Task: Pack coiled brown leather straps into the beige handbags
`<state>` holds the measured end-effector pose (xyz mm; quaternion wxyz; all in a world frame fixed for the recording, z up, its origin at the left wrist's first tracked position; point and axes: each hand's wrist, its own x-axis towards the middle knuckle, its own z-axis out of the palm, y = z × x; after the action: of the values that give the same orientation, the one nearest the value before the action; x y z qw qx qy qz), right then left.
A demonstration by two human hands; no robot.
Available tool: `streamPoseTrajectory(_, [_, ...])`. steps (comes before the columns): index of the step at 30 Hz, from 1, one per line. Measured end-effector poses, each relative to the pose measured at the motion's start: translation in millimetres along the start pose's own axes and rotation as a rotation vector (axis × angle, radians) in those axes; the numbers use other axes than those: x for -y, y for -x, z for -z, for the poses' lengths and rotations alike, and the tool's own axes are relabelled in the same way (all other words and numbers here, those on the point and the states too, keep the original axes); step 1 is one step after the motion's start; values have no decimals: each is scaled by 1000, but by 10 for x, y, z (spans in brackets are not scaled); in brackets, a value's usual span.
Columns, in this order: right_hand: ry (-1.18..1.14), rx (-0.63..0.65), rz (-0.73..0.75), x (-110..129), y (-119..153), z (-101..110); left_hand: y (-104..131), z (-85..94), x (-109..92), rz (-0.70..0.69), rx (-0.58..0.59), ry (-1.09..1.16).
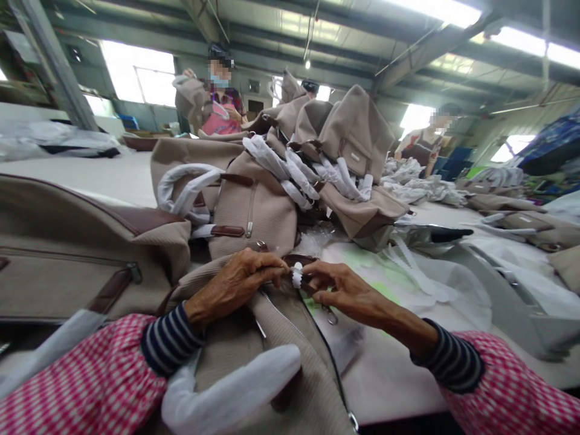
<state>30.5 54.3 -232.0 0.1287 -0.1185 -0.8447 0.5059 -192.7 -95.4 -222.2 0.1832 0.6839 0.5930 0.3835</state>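
Pinching a narrow brown strap (301, 258) between them, the person's two hands meet over the far end of a beige bag (312, 374), with a white strip (297, 279) with a zigzag edge set on the strap in the gap between the fingertips. The left hand (240, 281) has thumb and forefinger closed on the strap; whether they also catch the strip cannot be told. The right hand (347, 290) grasps the strap with curled fingers. The bag lies beneath and nearer than the hands, its white-wrapped handle (235, 393) below the left one, while a metal clasp (332, 315) hangs just under the right. Left of the left hand lies another bag (49, 272). Just beyond both hands, a heap of bags (267, 223) with wrapped handles rises from the pale surface (394, 386). Right of the right hand sits a grey device (502, 296). Well beyond the hands are two co-workers, one (222, 121) to the left, the other (423, 145) to the right.
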Motion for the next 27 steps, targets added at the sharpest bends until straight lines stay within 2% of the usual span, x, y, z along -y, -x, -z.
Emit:
streamPoseTrajectory(4, [111,67,57,75,56,23,-11,-11,-32,6,18,-52])
streamPoseTrajectory(7, [186,125,34,163,90,36,-10,-27,-42,4,11,-96])
streamPoseTrajectory(10, [206,88,15,227,109,10,8,-28,-33,-6,8,-148])
streamPoseTrajectory(16, [-353,-90,-91,152,27,-86,38,19,-56,-25,61,-263])
streamPoseTrajectory(20, [-636,10,-80,65,12,-46,58,32,-81,-21,68,-284])
streamPoseTrajectory(23, [-502,91,-26,80,27,-11,69,31,-83,-25,75,-297])
streamPoseTrajectory(27, [-85,50,142,140,18,-42,69,30,-78,-62,76,-314])
